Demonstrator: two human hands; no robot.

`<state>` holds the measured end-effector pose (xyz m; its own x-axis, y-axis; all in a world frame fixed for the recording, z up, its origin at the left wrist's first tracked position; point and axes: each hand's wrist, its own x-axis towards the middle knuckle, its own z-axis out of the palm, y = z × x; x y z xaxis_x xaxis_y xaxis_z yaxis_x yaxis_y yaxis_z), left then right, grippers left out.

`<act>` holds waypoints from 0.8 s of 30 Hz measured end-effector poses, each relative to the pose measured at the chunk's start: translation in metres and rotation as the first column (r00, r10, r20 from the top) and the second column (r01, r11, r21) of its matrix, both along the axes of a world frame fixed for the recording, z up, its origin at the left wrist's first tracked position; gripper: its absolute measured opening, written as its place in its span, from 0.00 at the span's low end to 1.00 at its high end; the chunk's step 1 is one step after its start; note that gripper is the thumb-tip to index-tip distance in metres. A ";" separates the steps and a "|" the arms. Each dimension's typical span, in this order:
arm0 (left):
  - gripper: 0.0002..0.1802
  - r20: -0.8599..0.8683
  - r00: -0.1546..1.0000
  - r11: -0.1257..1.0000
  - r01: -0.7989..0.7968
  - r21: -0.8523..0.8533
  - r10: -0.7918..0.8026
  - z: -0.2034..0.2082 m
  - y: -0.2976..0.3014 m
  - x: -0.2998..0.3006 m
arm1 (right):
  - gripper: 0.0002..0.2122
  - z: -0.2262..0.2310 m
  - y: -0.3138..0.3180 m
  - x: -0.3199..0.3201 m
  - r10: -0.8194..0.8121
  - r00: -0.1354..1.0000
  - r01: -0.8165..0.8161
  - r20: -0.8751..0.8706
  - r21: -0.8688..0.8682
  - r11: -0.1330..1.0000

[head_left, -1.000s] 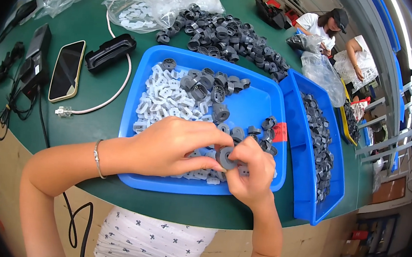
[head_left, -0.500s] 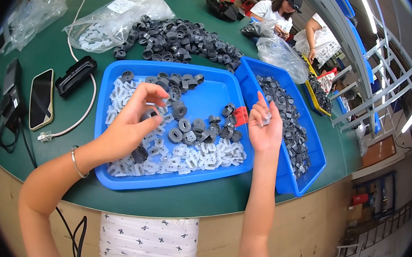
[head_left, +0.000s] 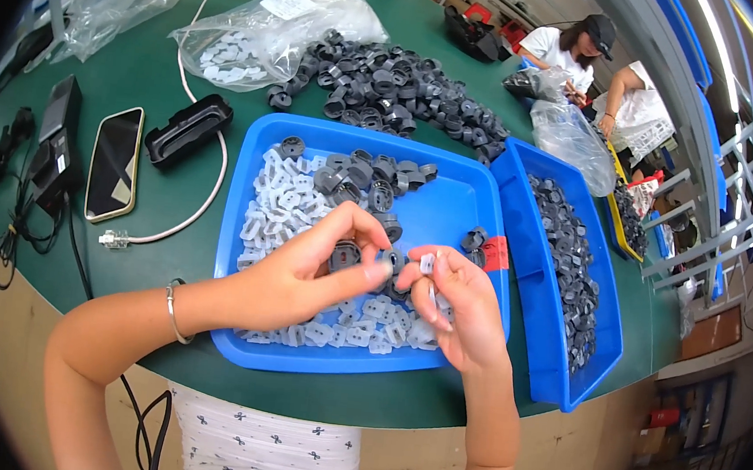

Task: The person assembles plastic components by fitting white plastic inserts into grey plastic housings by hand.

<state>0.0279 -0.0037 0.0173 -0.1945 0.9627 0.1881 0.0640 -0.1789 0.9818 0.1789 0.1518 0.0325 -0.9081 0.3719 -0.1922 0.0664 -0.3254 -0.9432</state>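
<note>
1. Shows a gray cap with upturned opening beneath the left hand; curls left thumb and fingers half-apart, cannot tell if gripping.
2. Pinches a small white piece in the right hand; cannot tell direction or long axis.
3. Has a blue tray and green table under both hands; right of the right hand, a blue bin, and beyond, two people.

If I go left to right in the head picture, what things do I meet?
Black oblong box → slim dark-screened phone with a pale edge → open black plastic holder → bare left hand → bare right hand, holding a small white plastic piece → long blue plastic bin of dark grey parts.
</note>
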 end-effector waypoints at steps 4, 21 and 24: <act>0.21 0.203 0.978 0.998 0.054 -0.041 -0.044 -0.011 0.004 0.001 | 0.13 0.000 -0.004 0.000 0.032 0.999 -0.036 0.028 0.138 0.990; 0.22 -0.377 0.913 0.986 -0.120 0.116 0.155 -0.012 0.005 -0.009 | 0.06 -0.006 -0.021 0.000 -0.119 0.986 0.166 -0.120 0.549 0.819; 0.27 -0.087 0.987 0.990 -0.137 -0.015 0.135 -0.016 0.006 -0.005 | 0.08 -0.007 -0.017 0.003 -0.011 0.998 0.050 -0.063 0.660 0.750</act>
